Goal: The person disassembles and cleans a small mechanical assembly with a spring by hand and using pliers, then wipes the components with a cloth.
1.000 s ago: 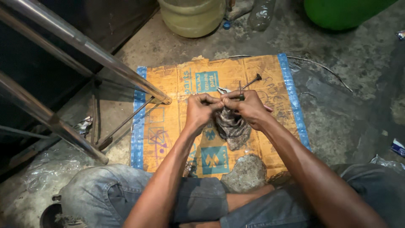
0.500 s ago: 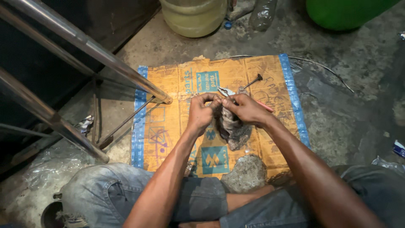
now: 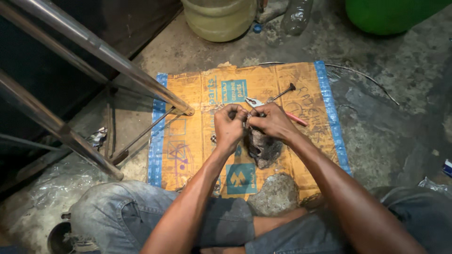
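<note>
The grey concrete floor [image 3: 376,136] fills most of the frame. On it, in the middle, lies a flat sheet of orange cardboard [image 3: 188,141] with blue edges. Two shiny metal bars [image 3: 94,44] run slanting across the upper left. At the very top sit a pale yellow tub [image 3: 219,19] in the middle and a big green tub [image 3: 391,14] in the upper right, with a clear plastic bottle [image 3: 295,18] between them.

Along the bottom are the person's knees in grey jeans [image 3: 122,211]. A round grey stone [image 3: 275,195] rests on the near edge of the cardboard, just above the legs.

Both arms reach up from the bottom to the middle of the frame. The left hand [image 3: 229,127] and the right hand [image 3: 270,123] are close together, touching at the fingertips. Both are curled tight, with fingers pinched on the top of a dark, dirty metal part [image 3: 263,148]. The part hangs just under the hands, over the middle of the cardboard. What exactly the fingertips pinch is too small to tell.

Just above the right hand, pliers [image 3: 256,102] with a red handle lie on the cardboard; the hand hides part of them. A thin dark rod [image 3: 282,93] with a round end lies beside them, pointing to the upper right. A thin wire [image 3: 358,77] curves over the floor to the right of the cardboard.
</note>
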